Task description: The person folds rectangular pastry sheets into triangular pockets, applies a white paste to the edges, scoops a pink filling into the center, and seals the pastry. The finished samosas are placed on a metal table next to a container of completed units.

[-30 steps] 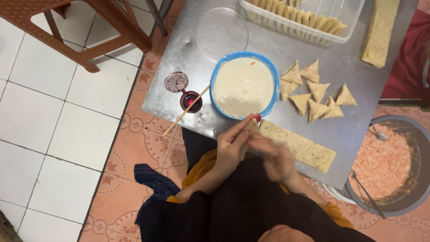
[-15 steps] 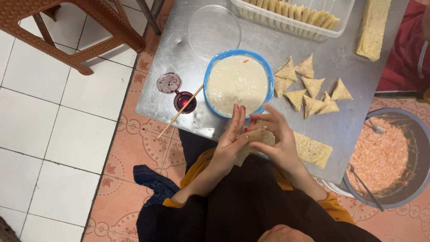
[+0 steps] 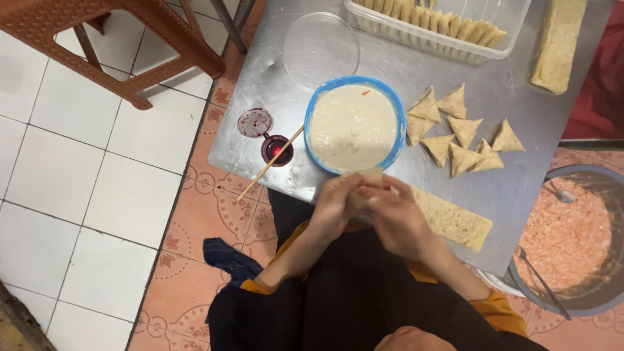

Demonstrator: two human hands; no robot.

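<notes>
My left hand (image 3: 333,209) and my right hand (image 3: 398,220) are closed together around a pale pastry wrapper (image 3: 364,185), held just over the near edge of the metal table (image 3: 273,84). A blue bowl of creamy paste (image 3: 354,127) stands right behind my hands. A flat strip of wrappers (image 3: 455,224) lies on the table beside my right hand. Several folded triangles (image 3: 458,136) lie to the right of the bowl.
A clear tub of folded pieces (image 3: 435,26), a clear lid (image 3: 320,49) and a stack of wrappers (image 3: 559,42) sit at the far side. A small red cup with a stick (image 3: 276,149) is left of the bowl. A pot of pinkish filling (image 3: 572,237) stands at right, a brown stool (image 3: 130,39) at upper left.
My hands have come closer together around the wrapper, the fingers that were raised near the bowl now folded down over it.
</notes>
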